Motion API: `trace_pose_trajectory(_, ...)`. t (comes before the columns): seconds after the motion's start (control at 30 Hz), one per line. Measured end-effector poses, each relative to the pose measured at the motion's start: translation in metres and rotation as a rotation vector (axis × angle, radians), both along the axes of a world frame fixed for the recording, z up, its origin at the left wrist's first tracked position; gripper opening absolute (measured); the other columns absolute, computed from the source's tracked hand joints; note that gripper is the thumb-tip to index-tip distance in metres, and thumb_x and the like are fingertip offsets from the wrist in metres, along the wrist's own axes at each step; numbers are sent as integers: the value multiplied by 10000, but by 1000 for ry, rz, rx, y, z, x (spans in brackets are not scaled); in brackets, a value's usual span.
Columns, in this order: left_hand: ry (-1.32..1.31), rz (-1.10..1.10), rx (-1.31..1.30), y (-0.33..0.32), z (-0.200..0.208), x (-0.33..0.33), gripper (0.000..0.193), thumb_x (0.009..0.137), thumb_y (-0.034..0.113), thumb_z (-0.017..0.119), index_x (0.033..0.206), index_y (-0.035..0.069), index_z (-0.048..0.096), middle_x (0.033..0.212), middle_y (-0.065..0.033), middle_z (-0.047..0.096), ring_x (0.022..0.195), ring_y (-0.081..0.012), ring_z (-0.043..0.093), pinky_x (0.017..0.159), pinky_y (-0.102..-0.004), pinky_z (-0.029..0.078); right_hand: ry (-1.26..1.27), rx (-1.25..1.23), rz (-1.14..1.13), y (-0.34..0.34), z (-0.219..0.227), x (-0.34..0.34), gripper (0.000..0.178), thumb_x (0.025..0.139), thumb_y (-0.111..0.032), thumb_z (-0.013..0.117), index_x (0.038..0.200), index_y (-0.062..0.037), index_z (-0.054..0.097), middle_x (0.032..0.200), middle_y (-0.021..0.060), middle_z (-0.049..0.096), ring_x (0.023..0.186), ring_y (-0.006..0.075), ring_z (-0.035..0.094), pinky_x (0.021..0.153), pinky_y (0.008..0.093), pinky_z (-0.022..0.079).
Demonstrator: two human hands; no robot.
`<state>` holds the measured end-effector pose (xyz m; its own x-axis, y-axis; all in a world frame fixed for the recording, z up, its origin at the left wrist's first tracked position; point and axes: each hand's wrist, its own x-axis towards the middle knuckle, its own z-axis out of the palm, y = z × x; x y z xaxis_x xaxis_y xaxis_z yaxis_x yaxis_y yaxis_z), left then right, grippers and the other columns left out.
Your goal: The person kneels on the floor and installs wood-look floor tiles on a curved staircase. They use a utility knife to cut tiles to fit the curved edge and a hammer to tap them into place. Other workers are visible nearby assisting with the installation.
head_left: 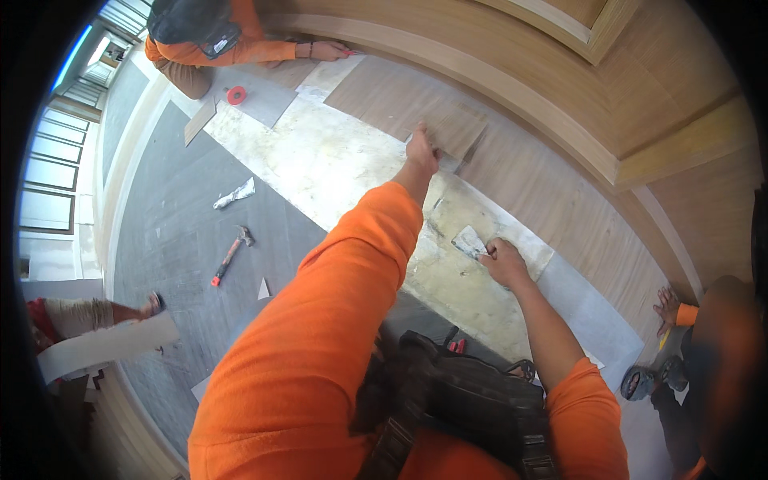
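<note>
My left hand reaches forward and grips the near edge of a wood-grain floor plank, which looks slightly raised at its right end, with a dark gap under it. Closed around a handle, my right hand holds a putty knife. Its broad blade rests over a bare, yellowish patch of subfloor stained with adhesive. More wood-grain planks lie along the wall side of that strip.
A hammer and a crumpled silver tube lie on the grey floor at left. Red tape sits far left, near a co-worker's hand. Another co-worker's hand touches the floor at right. Wood panelling borders the right.
</note>
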<state>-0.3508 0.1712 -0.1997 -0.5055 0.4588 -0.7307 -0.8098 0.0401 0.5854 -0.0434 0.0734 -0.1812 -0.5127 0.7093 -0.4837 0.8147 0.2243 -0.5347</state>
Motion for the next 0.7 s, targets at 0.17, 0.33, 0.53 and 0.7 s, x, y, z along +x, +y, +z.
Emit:
trace_pose_trajectory(0.17, 63, -261, 118, 8, -15, -22, 521, 972, 408, 543, 1355, 63, 466, 1269, -126, 583, 1172, -303, 584, 911, -464, 527, -37, 2, 26, -6, 3, -8, 352, 825, -336, 713, 1038, -78, 603, 1079, 130, 623, 1086, 323, 577, 926, 424, 459)
trace_pose_trajectory(0.33, 435, -592, 75, 10, -17, -47, 370, 1007, 293, 491, 1265, 32, 536, 1195, -148, 622, 1057, -314, 654, 844, -446, 594, -31, 25, 61, 3, -3, -14, 347, 811, -334, 712, 1007, -73, 596, 1074, 137, 627, 1087, 325, 579, 922, 432, 459)
trace_pose_trajectory(0.53, 284, -734, -36, 37, 49, -60, 289, 961, 221, 547, 1145, 1, 584, 1023, -161, 666, 916, -260, 695, 784, -361, 618, -108, 9, 32, 6, 2, -6, 316, 815, -317, 701, 975, -69, 590, 1051, 137, 624, 1073, 324, 580, 903, 438, 464)
trace_pose_trajectory(0.7, 521, -942, -297, 29, 53, -90, 358, 948, 306, 572, 1182, 34, 591, 963, -139, 685, 828, -242, 702, 751, -344, 616, -55, 44, 28, 0, 2, -10, 303, 822, -303, 697, 978, -65, 593, 1045, 131, 613, 1062, 325, 575, 903, 436, 466)
